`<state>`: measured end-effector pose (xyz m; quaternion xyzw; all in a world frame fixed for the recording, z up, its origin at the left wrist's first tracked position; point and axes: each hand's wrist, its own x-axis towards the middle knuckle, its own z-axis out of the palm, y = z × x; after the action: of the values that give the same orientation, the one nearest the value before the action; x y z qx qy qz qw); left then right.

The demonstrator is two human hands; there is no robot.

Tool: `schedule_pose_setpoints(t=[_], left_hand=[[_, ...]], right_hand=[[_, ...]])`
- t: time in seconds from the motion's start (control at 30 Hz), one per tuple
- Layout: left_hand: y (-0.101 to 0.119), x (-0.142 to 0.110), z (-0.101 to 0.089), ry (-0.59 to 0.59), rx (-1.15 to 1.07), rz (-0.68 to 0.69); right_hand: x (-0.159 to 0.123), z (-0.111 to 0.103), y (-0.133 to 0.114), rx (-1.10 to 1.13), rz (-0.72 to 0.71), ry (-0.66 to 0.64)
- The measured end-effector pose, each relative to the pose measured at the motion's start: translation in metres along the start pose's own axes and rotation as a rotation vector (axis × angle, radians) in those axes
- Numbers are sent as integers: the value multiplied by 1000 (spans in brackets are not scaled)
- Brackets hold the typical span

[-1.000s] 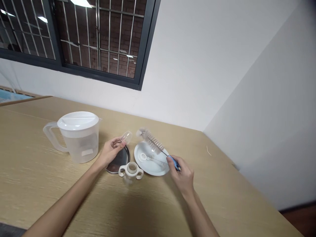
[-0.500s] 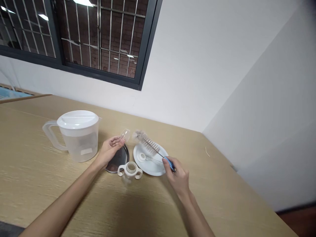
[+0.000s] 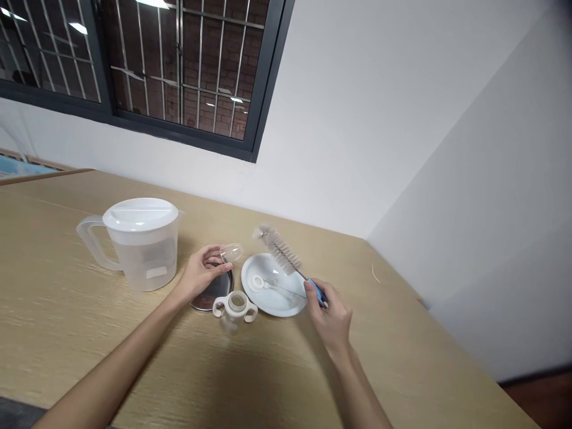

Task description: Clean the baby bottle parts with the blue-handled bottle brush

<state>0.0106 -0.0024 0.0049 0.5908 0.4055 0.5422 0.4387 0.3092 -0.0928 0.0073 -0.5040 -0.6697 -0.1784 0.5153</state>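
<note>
Between the thumb and fingers of my left hand (image 3: pixel 203 271) is a small clear plastic cap (image 3: pixel 232 252), tilted on its side above a dark round tray (image 3: pixel 215 292). My right hand (image 3: pixel 329 313) grips the blue handle of a bottle brush (image 3: pixel 281 250); its pale bristles point up and left, over the far side of a white bowl (image 3: pixel 281 310). In the bowl lies a white ring-shaped piece (image 3: pixel 257 283) with a thin straw-like part. A baby bottle (image 3: pixel 235 310) with two cream handles stands uncapped in front of the tray and bowl.
A translucent lidded pitcher (image 3: pixel 145 247) with liquid in it stands to the left, its handle facing left. A thin white strip (image 3: pixel 375 273) lies on the wooden table (image 3: pixel 277 381) at the right. Behind are a wall and a barred window (image 3: pixel 187 71).
The brush in my right hand has moved right, away from the cap. In my left hand the cap has turned from nearly upright to lying more sideways.
</note>
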Motion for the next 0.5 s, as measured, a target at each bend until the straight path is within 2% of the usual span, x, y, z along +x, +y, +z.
schedule_pose_setpoints(t=[0.07, 0.2, 0.4, 0.5], left_hand=[[1, -1, 0, -2, 55, 9], [1, -1, -1, 6, 175, 39], [1, -2, -3, 44, 312, 99], [5, -5, 0, 51, 361, 129]], right_hand=[[0, 0, -1, 10, -15, -30], [-2, 3, -3, 48, -102, -169], [-3, 3, -4, 40, -97, -115], [-4, 4, -5, 46, -114, -135]])
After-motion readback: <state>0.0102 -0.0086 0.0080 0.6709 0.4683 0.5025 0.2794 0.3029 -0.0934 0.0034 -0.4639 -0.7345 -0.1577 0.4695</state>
